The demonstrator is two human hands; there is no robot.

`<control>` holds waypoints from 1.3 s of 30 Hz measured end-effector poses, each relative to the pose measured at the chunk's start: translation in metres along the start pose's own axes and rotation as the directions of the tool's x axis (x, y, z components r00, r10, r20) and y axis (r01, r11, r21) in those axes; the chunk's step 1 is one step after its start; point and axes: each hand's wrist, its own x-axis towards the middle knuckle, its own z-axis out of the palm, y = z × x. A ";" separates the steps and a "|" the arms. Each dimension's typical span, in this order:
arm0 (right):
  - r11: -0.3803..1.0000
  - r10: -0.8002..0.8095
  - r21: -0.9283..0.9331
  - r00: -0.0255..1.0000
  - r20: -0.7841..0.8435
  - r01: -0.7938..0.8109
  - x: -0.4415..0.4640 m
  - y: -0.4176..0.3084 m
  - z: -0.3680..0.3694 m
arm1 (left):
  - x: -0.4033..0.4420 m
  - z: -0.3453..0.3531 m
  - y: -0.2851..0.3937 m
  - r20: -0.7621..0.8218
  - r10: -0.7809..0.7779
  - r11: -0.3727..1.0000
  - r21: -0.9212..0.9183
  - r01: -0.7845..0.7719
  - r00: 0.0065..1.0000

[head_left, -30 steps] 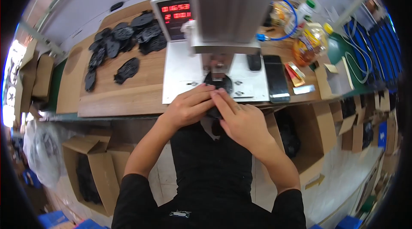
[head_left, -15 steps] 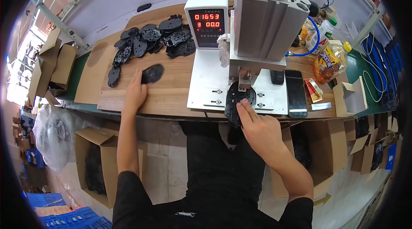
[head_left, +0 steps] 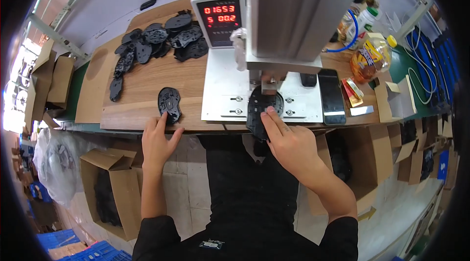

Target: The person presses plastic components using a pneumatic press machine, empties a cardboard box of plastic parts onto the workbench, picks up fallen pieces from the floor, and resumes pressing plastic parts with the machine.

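Under the press head [head_left: 269, 86], a black plastic shell [head_left: 256, 114] lies on the white base plate, its near end sticking out past the table's front edge. My right hand [head_left: 293, 144] rests two extended fingers on top of this shell and holds it there; the thumb is hidden. Another black plastic shell [head_left: 169, 103] lies on the wooden board with its ribbed inner side up. My left hand [head_left: 159, 138] is at the table edge, fingertips touching that shell's near end, thumb spread away.
Several black shells [head_left: 155, 36] are piled at the back left. A counter display [head_left: 220, 16] stands beside the press cylinder [head_left: 298, 16]. On the right are a phone [head_left: 332, 97], a bottle [head_left: 370, 60] and an open carton [head_left: 397, 98]. Cardboard boxes [head_left: 125, 197] stand below the table.
The left-hand shell has come nearer the front edge and now shows its ribbed side instead of a smooth dark face. My left hand has drawn back. The display's lower digits have changed.
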 end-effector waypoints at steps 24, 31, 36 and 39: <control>0.437 0.860 0.345 0.498 0.111 -0.831 -0.138 0.025 -0.063 | 0.074 0.012 0.134 -0.350 0.819 0.393 -0.236 -0.889 0.455; 0.246 0.965 -0.205 0.259 -0.041 -0.948 -0.348 0.051 -0.030 | 0.080 0.026 0.148 -0.311 0.776 0.477 -0.278 -0.834 0.548; 0.228 0.962 0.109 0.241 0.125 -0.967 -0.253 0.043 -0.009 | 0.075 0.035 0.152 -0.312 0.752 0.492 -0.322 -0.809 0.581; 0.440 0.866 0.355 0.495 0.077 -0.825 -0.174 0.038 0.003 | 0.072 0.040 0.150 -0.314 0.730 0.513 -0.336 -0.790 0.608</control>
